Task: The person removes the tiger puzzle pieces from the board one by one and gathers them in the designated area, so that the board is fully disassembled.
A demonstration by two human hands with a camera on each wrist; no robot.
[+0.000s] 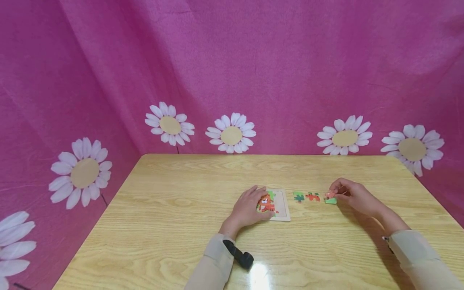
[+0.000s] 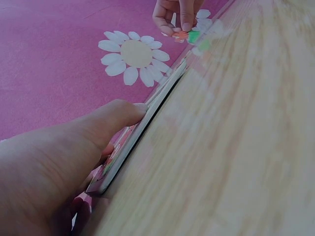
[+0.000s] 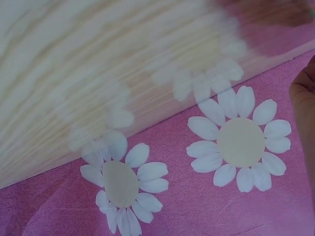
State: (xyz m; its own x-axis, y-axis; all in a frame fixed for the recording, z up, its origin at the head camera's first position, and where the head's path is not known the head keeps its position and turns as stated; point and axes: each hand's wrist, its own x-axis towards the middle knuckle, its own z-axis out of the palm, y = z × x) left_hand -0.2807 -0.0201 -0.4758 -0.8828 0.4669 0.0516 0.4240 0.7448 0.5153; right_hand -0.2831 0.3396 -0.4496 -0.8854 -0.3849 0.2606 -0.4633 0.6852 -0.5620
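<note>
While I'm watching from the other end of the link, I've got a glossy, yellowish wood-grain tabletop (image 1: pixel 156 225) with a bright patch of light bouncing off its near side. Hot-pink cloth (image 1: pixel 272 72) hangs behind the far edge and along the left, printed with big white daisies (image 1: pixel 170 125), and my right wrist view catches them mirrored in the shiny surface too. The puzzle board (image 1: pixel 287 209) sits a bit right of center, an orange cartoon animal showing on it. Left hand (image 1: pixel 248 207) is gripping its left end, thumb on the near rim. Just right of it lie a green-and-orange piece (image 1: pixel 299 196) and a red-orange piece (image 1: pixel 312 196); farther right, the right hand (image 1: pixel 357 197) pinches a pinkish-orange piece (image 1: pixel 330 195) right by a green piece (image 1: pixel 330 201). Any print on the board is too tiny for me to read.
</note>
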